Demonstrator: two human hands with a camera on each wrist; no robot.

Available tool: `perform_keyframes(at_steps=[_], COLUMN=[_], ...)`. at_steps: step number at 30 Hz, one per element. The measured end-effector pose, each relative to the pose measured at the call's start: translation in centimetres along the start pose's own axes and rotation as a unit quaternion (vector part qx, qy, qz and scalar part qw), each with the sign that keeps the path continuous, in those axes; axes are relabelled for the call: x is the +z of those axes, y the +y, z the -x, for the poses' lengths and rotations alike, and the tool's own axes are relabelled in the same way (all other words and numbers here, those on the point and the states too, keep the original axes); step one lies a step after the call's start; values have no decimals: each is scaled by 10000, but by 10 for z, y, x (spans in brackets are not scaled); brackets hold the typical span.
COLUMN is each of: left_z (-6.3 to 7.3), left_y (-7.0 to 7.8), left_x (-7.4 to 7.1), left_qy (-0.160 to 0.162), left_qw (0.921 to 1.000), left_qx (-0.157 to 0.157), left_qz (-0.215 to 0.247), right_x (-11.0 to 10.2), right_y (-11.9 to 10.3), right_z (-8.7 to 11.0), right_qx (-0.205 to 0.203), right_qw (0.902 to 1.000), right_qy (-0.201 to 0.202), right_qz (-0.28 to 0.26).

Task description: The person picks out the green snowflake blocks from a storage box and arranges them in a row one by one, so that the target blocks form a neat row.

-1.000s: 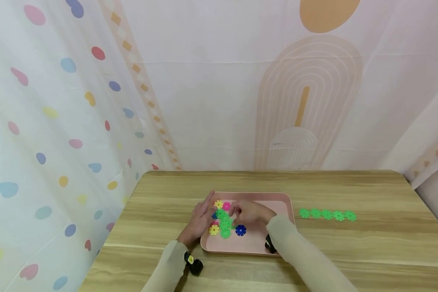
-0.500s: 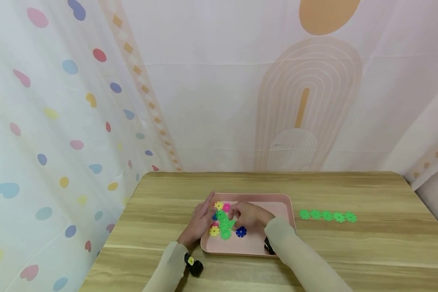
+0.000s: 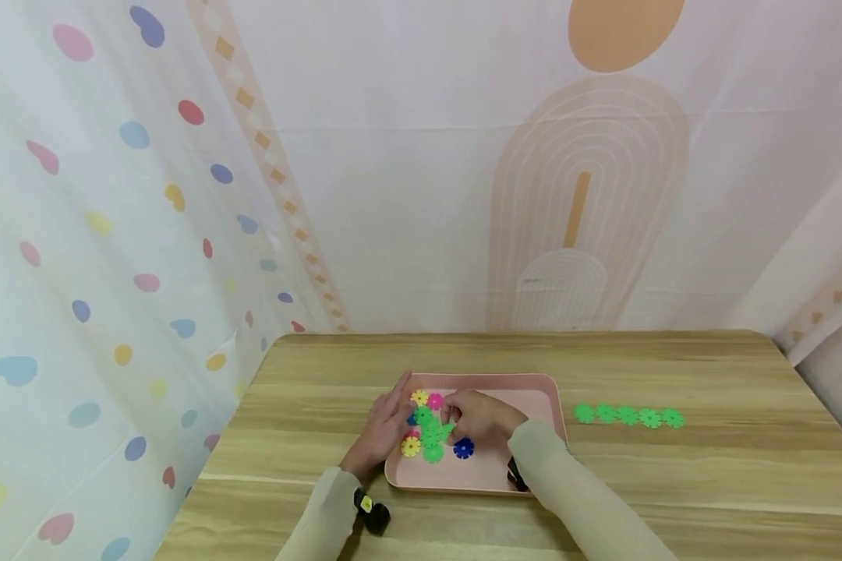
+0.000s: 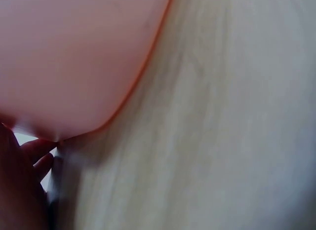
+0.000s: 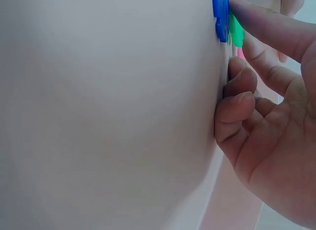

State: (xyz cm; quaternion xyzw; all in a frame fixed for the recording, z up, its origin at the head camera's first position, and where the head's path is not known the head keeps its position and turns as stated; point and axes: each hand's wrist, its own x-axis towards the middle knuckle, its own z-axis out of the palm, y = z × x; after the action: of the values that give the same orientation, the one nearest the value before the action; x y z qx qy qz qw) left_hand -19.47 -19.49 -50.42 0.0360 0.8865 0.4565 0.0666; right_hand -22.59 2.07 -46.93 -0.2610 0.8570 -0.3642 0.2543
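Note:
A pink tray lies on the table, with a cluster of flower-shaped plastic discs at its left end. My left hand grips the tray's left side, thumb over the rim near the discs; in the left wrist view fingers touch the tray's outer wall. My right hand is inside the tray, at the cluster's right side. It pinches a tilted green disc between thumb and forefinger, the other fingers curled. Beside that disc is a dark blue disc. Green discs overlap in the cluster.
Yellow discs and a pink disc lie around the green ones. To the right of the tray, a row of several green discs lies on the wooden table. A patterned curtain hangs behind.
The right hand has shifted very slightly at the cluster, and the green disc by its thumb shows more tilted. The left hand stays at the tray's side. The head view has tipped up a little.

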Motion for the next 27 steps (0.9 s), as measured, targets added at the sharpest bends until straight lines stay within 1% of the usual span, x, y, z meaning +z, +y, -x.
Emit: perform_keyframes(at_steps=[3, 7, 12, 19, 27], left_z=[0, 0, 0, -1, -1], left_y=[0, -1, 0, -1, -2], left_x=[0, 0, 0, 0, 2], left_qy=[53, 70, 78, 100, 101], left_qw=[9998, 9996, 9995, 9994, 9996], left_qx=[108, 186, 209, 186, 171], left_qz=[-140, -218, -231, -261, -217], right_x=[0, -1, -3, -3, -6], right_y=[0, 1, 1, 2, 6], right_z=[0, 3, 4, 2, 3], right_qx=[-59, -59, -130, -61, -480], right_qw=[10000, 9998, 9994, 9987, 9975], right_qy=[7, 18, 38, 46, 224], right_qz=[-37, -190, -326, -507, -464])
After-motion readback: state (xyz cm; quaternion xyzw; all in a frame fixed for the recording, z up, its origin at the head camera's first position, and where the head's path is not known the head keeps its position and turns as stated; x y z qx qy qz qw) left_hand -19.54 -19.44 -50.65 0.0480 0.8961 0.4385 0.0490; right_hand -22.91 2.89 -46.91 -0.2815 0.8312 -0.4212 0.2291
